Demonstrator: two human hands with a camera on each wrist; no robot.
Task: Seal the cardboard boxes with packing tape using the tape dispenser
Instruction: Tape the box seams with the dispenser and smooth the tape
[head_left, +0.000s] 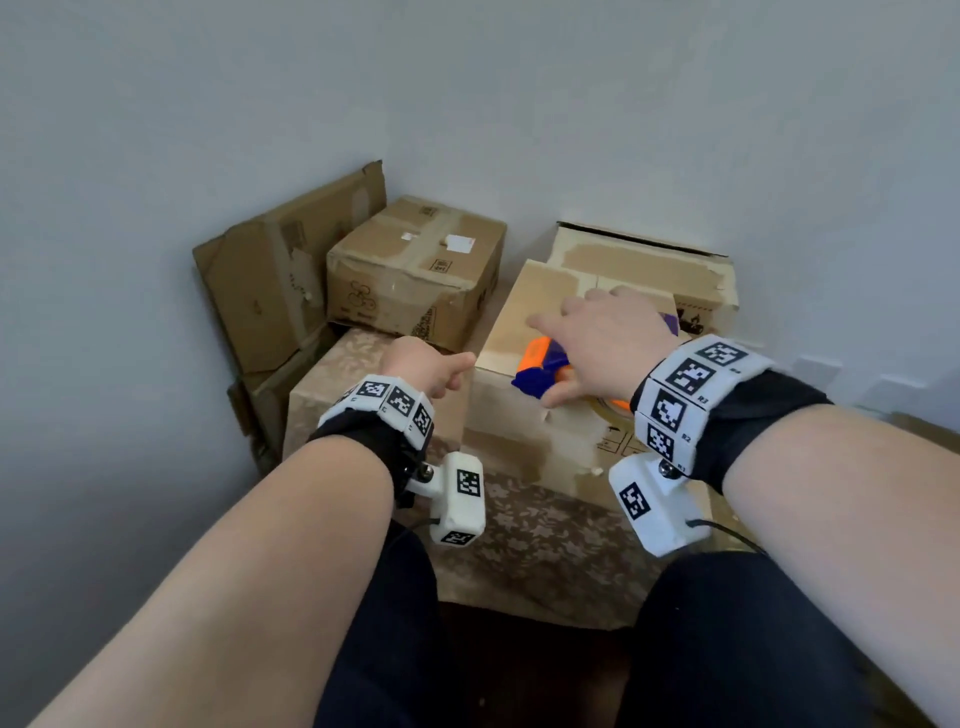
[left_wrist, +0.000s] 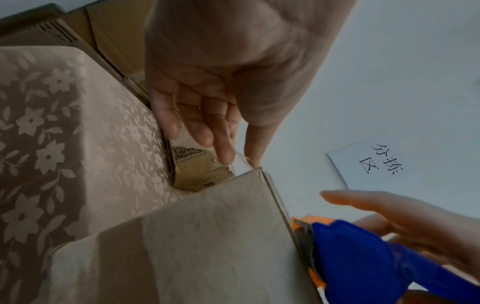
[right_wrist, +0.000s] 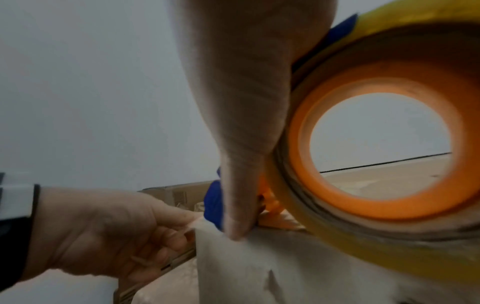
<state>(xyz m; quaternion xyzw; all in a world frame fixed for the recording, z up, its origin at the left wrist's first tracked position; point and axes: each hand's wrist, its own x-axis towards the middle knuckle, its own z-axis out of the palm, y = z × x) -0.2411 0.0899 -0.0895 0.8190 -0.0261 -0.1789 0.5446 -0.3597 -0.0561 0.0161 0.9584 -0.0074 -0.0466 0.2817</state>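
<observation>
Progress check. The front box (head_left: 524, 410) sits on the table (head_left: 519, 525), which has a floral cloth, and its top flaps are closed. I see no fresh strip laid along its top yet; I judge this the start of a tape run at the box's left edge. Behind it, the rear-left box (head_left: 415, 270) carries tape already, and the rear-right box (head_left: 649, 265) shows old tape marks; whether either counts as sealed I cannot tell. A flattened carton (head_left: 270, 280) leans on the wall.

Right hand (head_left: 602, 343): lies over the tape dispenser (head_left: 540, 364), blue and orange, fingers extended over it, thumb down by the box's near edge. Whether it properly grips the handle I cannot tell. The dispenser rests on the box top, its nose at the left edge.

Left hand (head_left: 426, 364): just beside the box's left top corner, thumb and forefinger pinching what looks like a thin clear tape end (left_wrist: 242, 157).
</observation>
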